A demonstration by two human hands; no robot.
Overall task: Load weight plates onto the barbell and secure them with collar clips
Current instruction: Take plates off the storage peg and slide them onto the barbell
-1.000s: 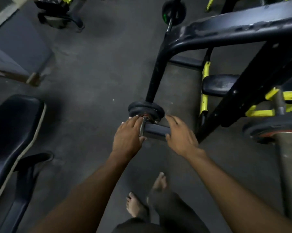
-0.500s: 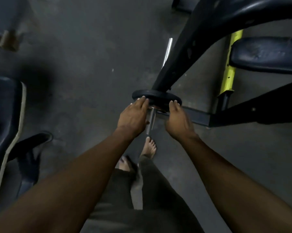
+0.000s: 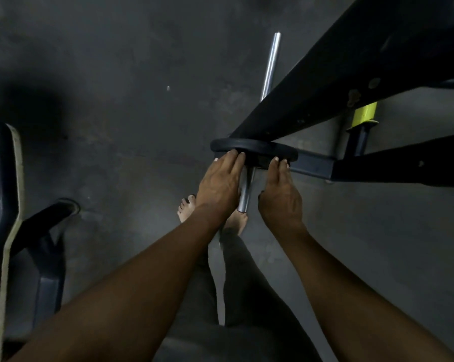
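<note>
Since half a second ago, little has shifted. Much of the barbell (image 3: 246, 190) is hidden behind the black frame (image 3: 351, 69). The black weight plate (image 3: 254, 148) sits on its sleeve, seemingly pressed by straight fingers of left hand (image 3: 218, 185) and right hand (image 3: 280, 199).

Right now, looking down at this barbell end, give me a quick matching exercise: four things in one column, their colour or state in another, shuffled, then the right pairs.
Things:
1. weight plate
2. barbell sleeve
3. left hand
4. frame post segment

Colour or state:
A. yellow
B. fingers straight, touching the plate's near face
C. black, threaded on the bar
D. bare grey metal, end sticking out between both hands

Pairs: 1-C, 2-D, 3-B, 4-A
</note>
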